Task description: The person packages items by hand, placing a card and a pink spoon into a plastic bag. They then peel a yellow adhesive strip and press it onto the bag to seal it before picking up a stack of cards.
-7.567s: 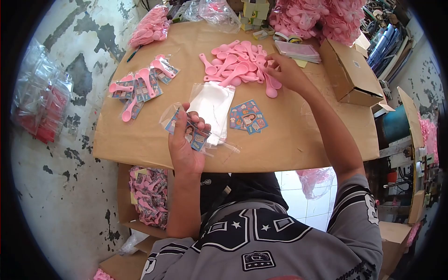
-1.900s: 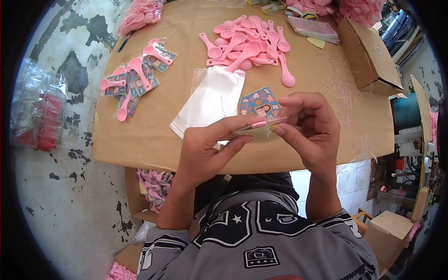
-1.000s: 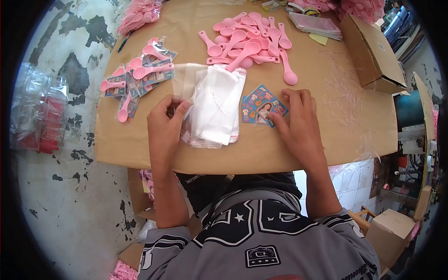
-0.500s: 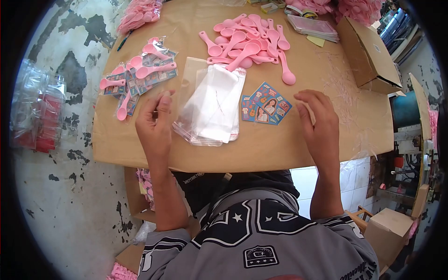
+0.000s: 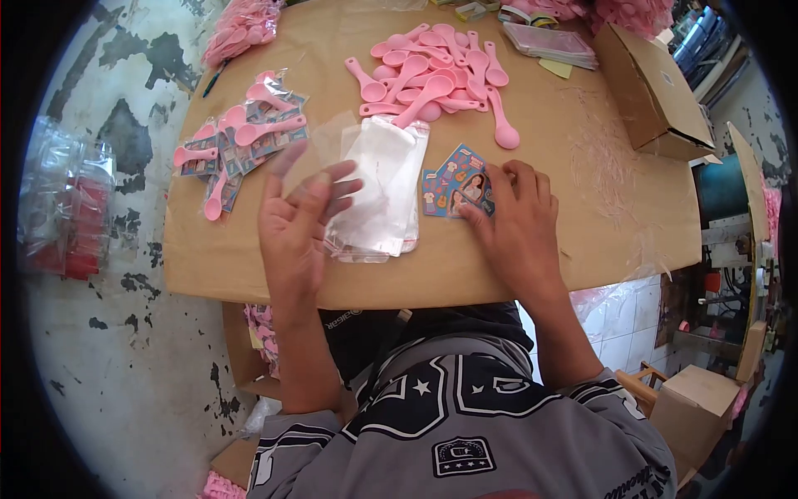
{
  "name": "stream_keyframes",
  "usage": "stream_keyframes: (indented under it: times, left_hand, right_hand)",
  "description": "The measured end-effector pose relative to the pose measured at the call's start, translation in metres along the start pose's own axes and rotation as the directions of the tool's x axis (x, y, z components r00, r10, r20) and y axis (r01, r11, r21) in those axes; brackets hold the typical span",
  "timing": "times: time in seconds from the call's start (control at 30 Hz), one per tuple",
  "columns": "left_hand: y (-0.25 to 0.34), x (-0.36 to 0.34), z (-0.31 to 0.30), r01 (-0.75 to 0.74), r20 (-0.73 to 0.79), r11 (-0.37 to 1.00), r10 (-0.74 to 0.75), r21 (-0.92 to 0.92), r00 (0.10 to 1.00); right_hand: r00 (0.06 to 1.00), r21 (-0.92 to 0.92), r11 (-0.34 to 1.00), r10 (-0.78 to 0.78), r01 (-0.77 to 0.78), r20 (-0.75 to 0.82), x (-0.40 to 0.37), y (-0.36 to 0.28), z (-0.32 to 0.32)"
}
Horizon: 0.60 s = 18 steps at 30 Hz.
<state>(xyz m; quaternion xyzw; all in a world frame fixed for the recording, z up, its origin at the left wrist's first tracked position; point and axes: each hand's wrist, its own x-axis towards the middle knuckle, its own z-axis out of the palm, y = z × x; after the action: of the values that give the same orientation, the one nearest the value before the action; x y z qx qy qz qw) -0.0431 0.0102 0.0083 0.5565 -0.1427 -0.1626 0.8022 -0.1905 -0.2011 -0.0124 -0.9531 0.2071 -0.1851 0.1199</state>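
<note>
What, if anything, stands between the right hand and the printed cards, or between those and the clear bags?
Nothing visible. The right hand is at the printed cards, which lie close beside the clear bags.

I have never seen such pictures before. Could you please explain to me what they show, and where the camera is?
There is no machine here: a person works bare-handed, and the camera, worn on the head, looks forward and down. On the brown table lie a pile of pink spoons, clear bags, printed cards and, at left, packets with spoons. The right hand is at the cards. The left hand, blurred, is open by the bags and seems to hold nothing.
</note>
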Motion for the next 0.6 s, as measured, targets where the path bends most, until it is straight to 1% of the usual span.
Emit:
stream_keyframes:
  times: [0.03, 0.13, 0.23, 0.27, 0.33, 0.43, 0.53, 0.6]
  left_hand:
    - [-0.003, -0.002, 0.001, 0.030, 0.015, 0.999, -0.030, -0.017, 0.999]
    - [-0.013, -0.007, -0.004, 0.086, 0.031, 0.996, -0.086, 0.009, 0.996]
    - [-0.021, -0.008, -0.011, 0.113, 0.002, 0.993, -0.113, 0.046, 0.994]
    - [-0.023, -0.007, -0.011, 0.119, -0.001, 0.991, -0.120, 0.054, 0.993]
    - [-0.022, -0.006, -0.006, 0.115, -0.004, 0.993, -0.115, 0.005, 0.993]
    - [-0.020, -0.005, -0.004, 0.102, 0.010, 0.994, -0.102, -0.044, 0.995]
    - [-0.022, -0.006, -0.006, 0.084, 0.010, 0.995, -0.084, -0.050, 0.996]
    - [-0.022, -0.005, -0.007, 0.063, 0.000, 0.997, -0.063, -0.044, 0.998]
  right_hand:
    - [1.000, -0.013, 1.000, 0.006, -0.006, 0.017, 0.002, -0.004, 0.002]
    - [0.999, 0.073, 0.997, 0.024, -0.027, 0.040, 0.013, 0.003, 0.001]
    - [0.994, 0.166, 0.983, 0.071, -0.084, 0.080, 0.021, 0.015, -0.003]
    - [0.990, 0.214, 0.972, 0.078, -0.102, 0.117, 0.023, 0.019, -0.006]
    - [0.978, 0.309, 0.941, 0.083, -0.140, 0.191, 0.028, 0.025, -0.012]
    - [0.961, 0.369, 0.914, 0.068, -0.168, 0.268, 0.033, 0.032, -0.015]
    - [0.965, 0.397, 0.902, 0.068, -0.167, 0.253, 0.032, 0.033, -0.016]
    - [0.974, 0.470, 0.857, 0.143, -0.211, 0.176, 0.033, 0.034, -0.014]
